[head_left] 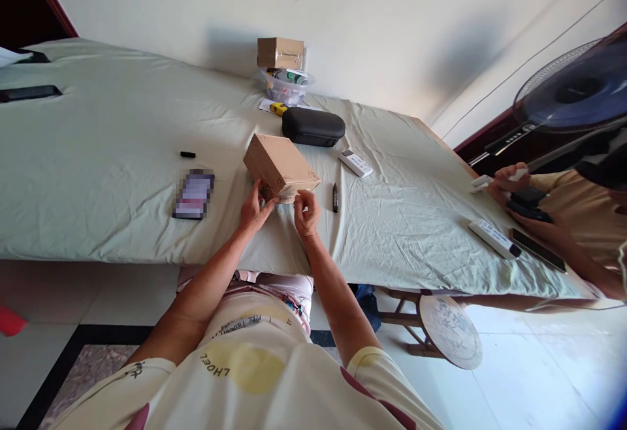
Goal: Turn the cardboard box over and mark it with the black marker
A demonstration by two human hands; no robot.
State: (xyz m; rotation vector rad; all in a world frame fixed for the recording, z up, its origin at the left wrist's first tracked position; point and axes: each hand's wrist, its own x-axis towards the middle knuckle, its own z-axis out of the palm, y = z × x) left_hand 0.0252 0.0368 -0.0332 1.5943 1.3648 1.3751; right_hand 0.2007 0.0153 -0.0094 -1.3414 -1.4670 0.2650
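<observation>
A small brown cardboard box (pixel 279 165) lies on the pale green cloth-covered table (pixel 98 175) in front of me. My left hand (pixel 255 211) touches the box's near lower edge, fingers curled against it. My right hand (pixel 306 211) is at the box's near right corner, fingers pinched together on what looks like a flap or strip of tape; I cannot make out which. A black marker pen (pixel 335 197) lies just right of my right hand.
A phone (pixel 194 193) and a small black cap (pixel 187 154) lie to the left. Behind the box are a black case (pixel 313 126), a white remote (pixel 355 163), a plastic tub (pixel 287 87) and another carton (pixel 280 53). Another person's hands (pixel 509 178) work at the right, near a fan (pixel 573 90).
</observation>
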